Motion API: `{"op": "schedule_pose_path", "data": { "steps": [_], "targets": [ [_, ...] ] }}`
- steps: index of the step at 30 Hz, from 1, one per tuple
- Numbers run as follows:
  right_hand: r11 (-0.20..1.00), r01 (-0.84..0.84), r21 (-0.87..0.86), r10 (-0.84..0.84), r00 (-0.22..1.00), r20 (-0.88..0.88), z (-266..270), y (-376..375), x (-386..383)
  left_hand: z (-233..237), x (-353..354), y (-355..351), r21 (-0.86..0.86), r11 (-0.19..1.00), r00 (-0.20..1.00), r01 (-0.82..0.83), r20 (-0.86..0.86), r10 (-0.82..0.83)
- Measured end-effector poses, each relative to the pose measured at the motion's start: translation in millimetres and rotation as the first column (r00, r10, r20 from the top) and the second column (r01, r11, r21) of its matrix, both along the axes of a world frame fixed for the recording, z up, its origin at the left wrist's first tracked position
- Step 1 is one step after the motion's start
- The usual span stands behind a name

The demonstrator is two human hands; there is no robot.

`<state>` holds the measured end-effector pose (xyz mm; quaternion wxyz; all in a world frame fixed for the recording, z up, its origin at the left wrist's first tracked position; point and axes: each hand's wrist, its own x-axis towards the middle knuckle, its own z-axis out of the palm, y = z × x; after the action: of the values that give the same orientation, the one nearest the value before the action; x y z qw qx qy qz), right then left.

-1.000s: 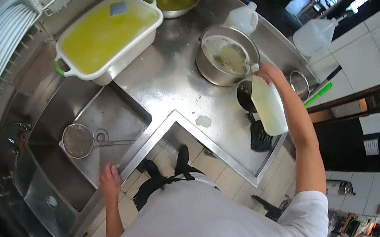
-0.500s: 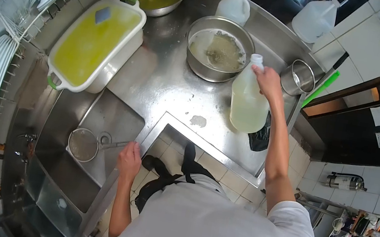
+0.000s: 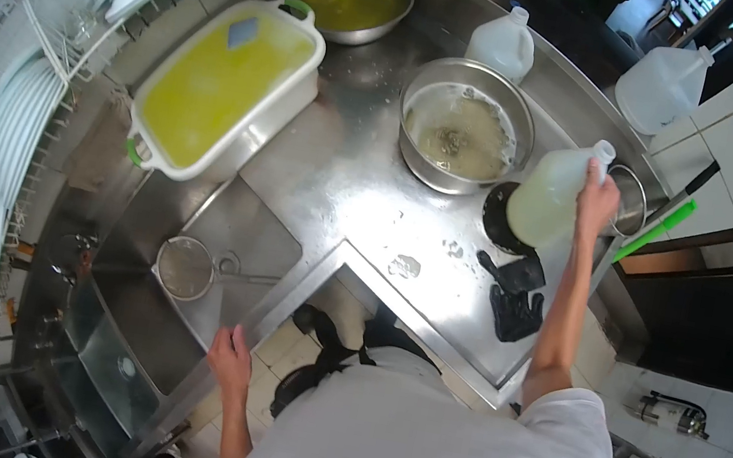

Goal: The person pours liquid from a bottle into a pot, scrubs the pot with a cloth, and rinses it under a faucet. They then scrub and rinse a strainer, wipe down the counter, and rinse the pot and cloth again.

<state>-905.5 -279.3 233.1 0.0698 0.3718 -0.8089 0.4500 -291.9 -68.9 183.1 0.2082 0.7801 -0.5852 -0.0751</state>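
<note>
1. Right hand (image 3: 597,199): closed around the neck of the plastic jug (image 3: 542,206), which is held tilted above the counter's right edge, near the steel bowl (image 3: 465,129).
2. Left hand (image 3: 231,360): laid open on the sink (image 3: 239,226) front rim.
3. Recommended: grip the neck firmly; the pale liquid likely shifts the load.
4. Counter (image 3: 346,176): wet stainless steel. A white tub (image 3: 224,91) of yellow liquid sits at the back left, beside racked plates (image 3: 10,137).

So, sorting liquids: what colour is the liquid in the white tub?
Yellow; the liquid shows best in the head view.
</note>
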Motion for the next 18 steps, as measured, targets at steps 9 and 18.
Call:
{"op": "schedule_pose_path", "data": {
  "steps": [9,18],
  "targets": [
    [0.999,-0.025,0.037,0.021,0.996,0.089,-12.4,-43.4,-90.4,-6.4,-78.1,-90.9,0.095,0.981,0.842,0.172,-0.531,-0.096],
    [0.993,-0.067,0.101,0.085,0.978,-0.19,-33.2,51.0,-60.2,125.8,-382.4,-244.8,-0.403,0.469,0.308,0.786,-0.401,-0.863]
  ]
}}
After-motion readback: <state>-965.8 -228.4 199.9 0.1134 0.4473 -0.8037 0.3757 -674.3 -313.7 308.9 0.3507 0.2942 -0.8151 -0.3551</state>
